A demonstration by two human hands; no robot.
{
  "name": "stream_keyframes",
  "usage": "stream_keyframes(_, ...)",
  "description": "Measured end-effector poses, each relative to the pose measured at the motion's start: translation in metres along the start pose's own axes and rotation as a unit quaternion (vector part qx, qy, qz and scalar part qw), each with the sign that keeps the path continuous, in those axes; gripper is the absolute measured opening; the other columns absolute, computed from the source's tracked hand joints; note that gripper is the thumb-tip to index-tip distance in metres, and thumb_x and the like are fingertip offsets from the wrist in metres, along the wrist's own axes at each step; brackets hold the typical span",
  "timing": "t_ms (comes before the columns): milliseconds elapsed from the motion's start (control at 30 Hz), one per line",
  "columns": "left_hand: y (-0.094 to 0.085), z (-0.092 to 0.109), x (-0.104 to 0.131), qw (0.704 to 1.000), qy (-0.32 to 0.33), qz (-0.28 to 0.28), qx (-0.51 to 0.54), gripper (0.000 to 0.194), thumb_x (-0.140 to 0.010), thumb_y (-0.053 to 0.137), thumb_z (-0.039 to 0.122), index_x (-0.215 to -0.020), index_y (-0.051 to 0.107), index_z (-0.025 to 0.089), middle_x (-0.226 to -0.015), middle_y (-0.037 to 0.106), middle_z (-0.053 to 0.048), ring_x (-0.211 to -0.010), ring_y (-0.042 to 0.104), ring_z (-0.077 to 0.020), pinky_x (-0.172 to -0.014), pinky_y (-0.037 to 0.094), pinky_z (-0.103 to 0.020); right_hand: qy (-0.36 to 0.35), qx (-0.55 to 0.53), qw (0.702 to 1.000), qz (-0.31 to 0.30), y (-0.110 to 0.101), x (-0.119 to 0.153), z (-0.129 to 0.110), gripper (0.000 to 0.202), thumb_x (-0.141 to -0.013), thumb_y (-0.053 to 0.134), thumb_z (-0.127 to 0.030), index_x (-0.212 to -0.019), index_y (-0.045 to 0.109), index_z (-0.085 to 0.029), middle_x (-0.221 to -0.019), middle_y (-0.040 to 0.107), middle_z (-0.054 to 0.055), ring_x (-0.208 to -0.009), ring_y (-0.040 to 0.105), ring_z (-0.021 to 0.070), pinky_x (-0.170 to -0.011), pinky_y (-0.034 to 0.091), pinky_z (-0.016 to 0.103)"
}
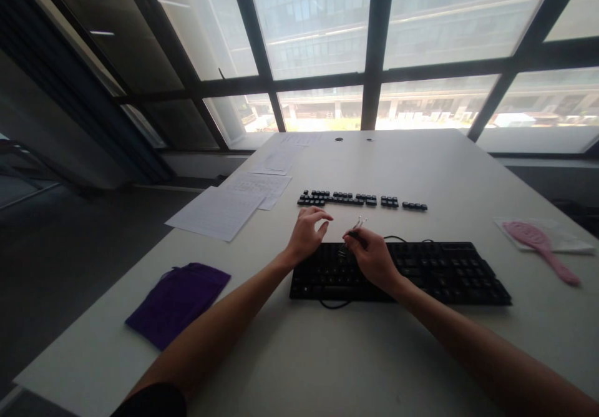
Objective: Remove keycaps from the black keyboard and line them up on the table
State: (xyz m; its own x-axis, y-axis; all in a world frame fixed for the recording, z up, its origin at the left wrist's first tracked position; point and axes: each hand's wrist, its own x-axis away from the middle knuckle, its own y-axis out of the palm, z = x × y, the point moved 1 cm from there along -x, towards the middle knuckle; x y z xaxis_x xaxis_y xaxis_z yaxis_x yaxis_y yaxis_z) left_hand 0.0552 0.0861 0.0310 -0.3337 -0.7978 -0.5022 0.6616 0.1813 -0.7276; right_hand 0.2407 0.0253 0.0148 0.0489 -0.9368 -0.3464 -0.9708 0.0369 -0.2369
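Observation:
A black keyboard lies in front of me on the white table. My right hand is over its upper middle, fingers closed around a small keycap puller with thin wire prongs at both ends. Whether a keycap sits in the lower wires is too small to tell. Above the keyboard's upper left corner is my left hand, thumb and fingers apart with nothing visible between them. Just beyond it, loose black keycaps stand in rows of several groups.
A purple drawstring pouch lies on the left, and paper sheets run along the table's left edge. At the right, a pink hairbrush rests partly on a clear plastic bag. Windows stand behind the table.

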Motion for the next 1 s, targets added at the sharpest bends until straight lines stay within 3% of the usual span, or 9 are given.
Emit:
stream_keyframes(100,-0.003,0.025,0.027,0.999,-0.012,-0.043,0.029,0.020,-0.087,0.058,0.012,-0.096,0.072,0.023,-0.099,0.067,-0.003,-0.100,0.056,-0.0219,-0.095,0.043,-0.039,-0.005,0.011,1.000,-0.022,-0.001,0.000,-0.001,0.018,-0.091,0.057,-0.032,-0.084,0.067,-0.018,-0.070,0.062,0.001,-0.066,0.055,0.0167,-0.063,0.042,0.028)
stream_keyframes(233,-0.001,0.038,0.047,0.995,-0.018,-0.084,0.053,0.019,-0.087,0.057,0.011,-0.093,0.071,0.022,-0.096,0.067,-0.003,-0.095,0.055,-0.0211,-0.090,0.045,-0.036,-0.011,0.016,0.998,-0.067,0.000,0.000,-0.002,0.017,-0.091,0.056,-0.028,-0.080,0.064,-0.018,-0.069,0.062,0.000,-0.067,0.054,0.0160,-0.064,0.041,0.028)
stream_keyframes(467,0.005,0.035,0.050,0.991,-0.010,-0.116,0.059,0.020,-0.084,0.052,0.007,-0.086,0.067,0.020,-0.091,0.065,-0.004,-0.094,0.055,-0.0209,-0.090,0.046,-0.035,-0.050,0.056,0.989,-0.125,0.001,0.001,-0.004,0.019,-0.094,0.055,-0.027,-0.080,0.064,-0.018,-0.074,0.064,0.002,-0.070,0.055,0.0167,-0.068,0.042,0.028)
stream_keyframes(700,0.001,0.042,0.048,0.985,0.028,-0.162,0.042,0.007,-0.079,0.064,0.018,-0.083,0.066,0.023,-0.089,0.064,-0.004,-0.090,0.056,-0.0224,-0.085,0.047,-0.035,-0.179,0.182,0.953,-0.163,0.001,0.009,-0.006,0.017,-0.095,0.051,-0.024,-0.084,0.063,-0.021,-0.080,0.064,0.006,-0.073,0.055,0.0192,-0.071,0.041,0.031)
stream_keyframes(833,0.005,0.038,0.049,0.986,0.012,-0.161,0.032,0.009,-0.079,0.072,0.030,-0.086,0.069,0.024,-0.091,0.064,-0.004,-0.091,0.058,-0.0232,-0.083,0.047,-0.036,-0.106,0.141,0.978,-0.114,0.001,0.009,-0.002,0.021,-0.095,0.051,-0.025,-0.076,0.060,-0.020,-0.075,0.065,0.004,-0.067,0.056,0.0176,-0.066,0.041,0.029)
stream_keyframes(1000,0.009,0.036,0.050,0.987,-0.003,-0.149,0.052,0.010,-0.081,0.073,0.028,-0.090,0.072,0.025,-0.092,0.066,-0.003,-0.092,0.059,-0.0211,-0.085,0.047,-0.034,-0.014,0.071,0.994,-0.076,0.000,0.004,0.000,0.023,-0.091,0.054,-0.026,-0.070,0.057,-0.019,-0.064,0.063,0.000,-0.062,0.057,0.0164,-0.061,0.041,0.027)
